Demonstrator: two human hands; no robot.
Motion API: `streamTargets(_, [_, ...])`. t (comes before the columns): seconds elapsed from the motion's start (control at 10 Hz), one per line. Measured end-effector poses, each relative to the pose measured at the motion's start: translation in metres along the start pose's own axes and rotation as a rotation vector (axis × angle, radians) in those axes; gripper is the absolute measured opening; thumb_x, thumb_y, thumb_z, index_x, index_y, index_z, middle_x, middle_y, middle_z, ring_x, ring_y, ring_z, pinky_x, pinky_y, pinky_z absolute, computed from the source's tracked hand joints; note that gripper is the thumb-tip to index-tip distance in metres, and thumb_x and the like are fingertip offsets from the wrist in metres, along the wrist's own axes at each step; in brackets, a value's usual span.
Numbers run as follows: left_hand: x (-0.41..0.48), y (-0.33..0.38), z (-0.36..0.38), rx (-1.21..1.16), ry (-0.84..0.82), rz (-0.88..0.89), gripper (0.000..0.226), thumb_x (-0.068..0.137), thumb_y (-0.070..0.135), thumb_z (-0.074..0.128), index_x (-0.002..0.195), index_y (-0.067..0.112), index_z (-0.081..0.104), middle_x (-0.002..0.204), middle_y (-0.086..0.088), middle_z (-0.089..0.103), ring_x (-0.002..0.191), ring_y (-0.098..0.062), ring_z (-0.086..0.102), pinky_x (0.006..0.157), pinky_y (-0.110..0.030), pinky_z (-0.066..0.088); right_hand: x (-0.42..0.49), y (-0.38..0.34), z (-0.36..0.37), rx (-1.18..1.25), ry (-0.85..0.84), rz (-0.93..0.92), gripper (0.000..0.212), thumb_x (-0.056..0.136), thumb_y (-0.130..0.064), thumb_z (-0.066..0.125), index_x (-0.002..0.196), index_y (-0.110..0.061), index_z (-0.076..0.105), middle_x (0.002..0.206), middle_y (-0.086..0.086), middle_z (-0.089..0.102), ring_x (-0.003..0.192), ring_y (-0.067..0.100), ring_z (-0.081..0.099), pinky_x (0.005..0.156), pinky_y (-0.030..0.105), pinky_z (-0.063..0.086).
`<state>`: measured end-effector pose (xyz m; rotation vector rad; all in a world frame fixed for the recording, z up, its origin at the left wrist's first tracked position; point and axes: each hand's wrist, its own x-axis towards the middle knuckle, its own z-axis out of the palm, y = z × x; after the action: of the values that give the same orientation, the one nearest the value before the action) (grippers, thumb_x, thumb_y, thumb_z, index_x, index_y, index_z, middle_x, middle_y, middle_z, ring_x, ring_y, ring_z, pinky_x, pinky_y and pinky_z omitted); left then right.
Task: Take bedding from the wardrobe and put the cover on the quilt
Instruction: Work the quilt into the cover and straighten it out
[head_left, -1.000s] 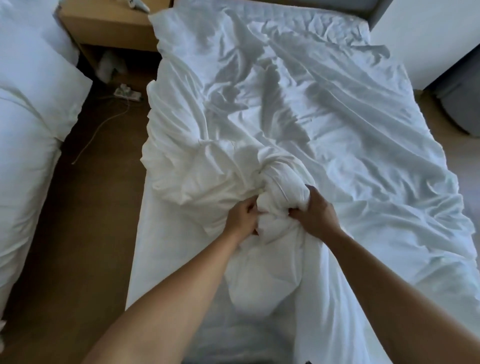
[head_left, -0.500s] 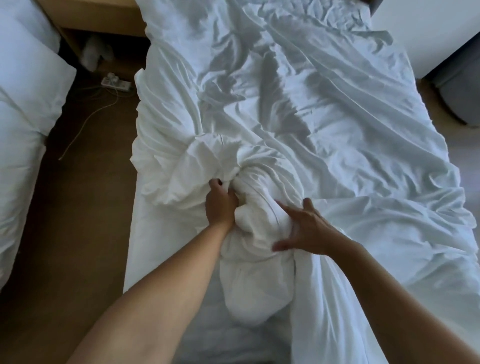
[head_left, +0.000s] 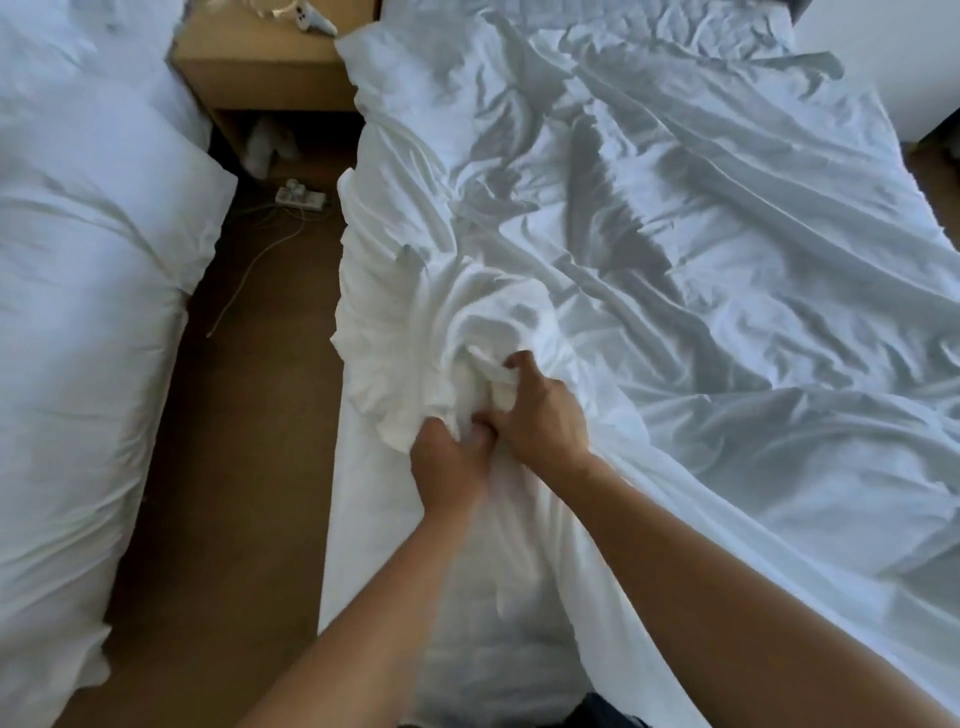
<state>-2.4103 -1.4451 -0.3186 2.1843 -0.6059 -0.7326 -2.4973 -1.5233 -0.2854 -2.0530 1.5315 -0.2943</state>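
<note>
The cover (head_left: 701, 291) is plain white and heavily creased. It is spread over most of the bed on the right and runs from the far headboard end down to the near edge, with long folds fanning out from one gathered knot (head_left: 467, 358) near the bed's left side. Below that knot a thicker, padded white mass, which looks like the quilt (head_left: 519, 582), runs toward the near edge; where it ends and the cover begins cannot be told. Both bare forearms reach in from the near side and meet at the knot. The left hand (head_left: 449, 467) is knuckles-up with its fingers curled into the bunched fabric. The right hand (head_left: 543, 418) lies just beside it, touching it, with its fingers hooked over and clutching the same bunch slightly farther in. To the left, across a strip of brown floor (head_left: 249, 441), lies another bed (head_left: 78, 312) in white bedding, with a wooden nightstand (head_left: 260, 67) at the far end and a power strip (head_left: 301, 196) on the floor below it.
</note>
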Motion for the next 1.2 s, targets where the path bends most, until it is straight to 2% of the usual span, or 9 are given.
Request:
streamTargets(0.2, [0.089, -0.041, -0.041, 0.246, 0.079, -0.315, 0.027, 0.095, 0.022, 0.058, 0.118, 0.006, 0.063, 0.120, -0.018, 0.066, 0.111, -0.037, 0.063, 0.088, -0.041, 0.050, -0.022, 0.025, -0.043, -0.169, 0.007, -0.059, 0.064, 0.087, -0.015, 0.064, 0.145, -0.022, 0.037, 0.077, 0.008, 0.059, 0.077, 0.036, 0.061, 0.062, 0.036, 0.042])
streamTargets(0.3, [0.089, -0.060, -0.040, 0.045, 0.155, -0.416, 0.029, 0.096, 0.016, 0.053, 0.122, 0.008, 0.062, 0.123, -0.017, 0.065, 0.115, -0.037, 0.061, 0.097, -0.042, 0.049, -0.031, 0.022, -0.053, -0.287, 0.042, 0.003, 0.027, 0.085, -0.011, 0.055, 0.111, -0.010, 0.058, 0.079, 0.012, 0.062, 0.076, 0.040, 0.062, 0.062, 0.039, 0.048])
streamTargets(0.5, [0.010, -0.094, -0.037, -0.315, -0.220, -0.819, 0.088, 0.073, 0.069, 0.073, 0.141, 0.016, 0.053, 0.136, -0.014, 0.062, 0.120, -0.038, 0.059, 0.101, -0.049, 0.050, -0.044, 0.019, -0.070, -0.167, 0.184, -0.066, 0.026, 0.077, -0.004, 0.055, 0.101, -0.006, 0.064, 0.080, 0.014, 0.066, 0.076, 0.040, 0.060, 0.067, 0.043, 0.052])
streamTargets(0.6, [-0.003, -0.087, -0.038, -0.718, -0.627, -1.045, 0.088, 0.064, 0.081, 0.068, 0.121, 0.014, 0.068, 0.108, -0.013, 0.076, 0.104, -0.034, 0.067, 0.077, -0.045, 0.056, -0.064, 0.011, -0.071, -0.138, 0.237, -0.176, 0.039, 0.072, 0.000, 0.059, 0.110, -0.006, 0.066, 0.083, 0.015, 0.069, 0.075, 0.041, 0.063, 0.066, 0.044, 0.053])
streamTargets(0.7, [0.010, -0.053, -0.032, -0.982, -0.526, -0.893, 0.057, 0.096, 0.059, 0.043, 0.116, 0.012, 0.070, 0.122, -0.018, 0.070, 0.101, -0.036, 0.066, 0.073, -0.047, 0.053, -0.079, 0.007, -0.074, -0.051, 0.326, -0.188, 0.043, 0.071, 0.003, 0.063, 0.113, -0.007, 0.069, 0.083, 0.014, 0.070, 0.075, 0.038, 0.065, 0.064, 0.039, 0.053])
streamTargets(0.8, [0.049, -0.014, -0.043, -1.003, -0.285, -0.658, 0.058, 0.106, 0.034, 0.023, 0.141, -0.004, 0.048, 0.146, -0.028, 0.049, 0.128, -0.046, 0.051, 0.104, -0.056, 0.044, -0.091, 0.006, -0.086, -0.025, 0.374, -0.236, 0.042, 0.072, 0.001, 0.062, 0.112, -0.004, 0.070, 0.077, 0.011, 0.070, 0.068, 0.034, 0.065, 0.061, 0.034, 0.052])
streamTargets(1.0, [-0.004, -0.050, -0.043, -0.341, -0.211, -0.229, 0.044, 0.106, 0.030, 0.032, 0.135, 0.009, 0.058, 0.138, -0.012, 0.060, 0.130, -0.030, 0.053, 0.091, -0.026, 0.043, -0.109, -0.003, -0.094, -0.010, 0.398, -0.286, 0.038, 0.072, 0.000, 0.060, 0.108, -0.004, 0.071, 0.067, 0.002, 0.061, 0.057, 0.026, 0.055, 0.055, 0.028, 0.044])
streamTargets(1.1, [-0.051, -0.105, -0.043, -0.210, -0.252, -0.309, 0.049, 0.098, 0.062, 0.040, 0.087, 0.021, 0.065, 0.088, 0.001, 0.067, 0.091, -0.029, 0.066, 0.064, -0.025, 0.042, -0.120, -0.004, -0.084, 0.013, 0.350, -0.250, 0.041, 0.071, 0.005, 0.063, 0.109, -0.005, 0.071, 0.074, 0.009, 0.068, 0.065, 0.033, 0.063, 0.057, 0.036, 0.051])
streamTargets(1.2, [-0.076, -0.133, -0.065, -0.222, -0.082, -0.632, 0.074, 0.082, 0.082, 0.046, 0.094, 0.011, 0.063, 0.098, -0.009, 0.067, 0.081, -0.026, 0.063, 0.062, -0.032, 0.046, -0.136, -0.008, -0.066, -0.014, 0.256, -0.308, 0.042, 0.070, -0.006, 0.058, 0.110, -0.006, 0.071, 0.079, 0.014, 0.072, 0.071, 0.038, 0.067, 0.063, 0.042, 0.056])
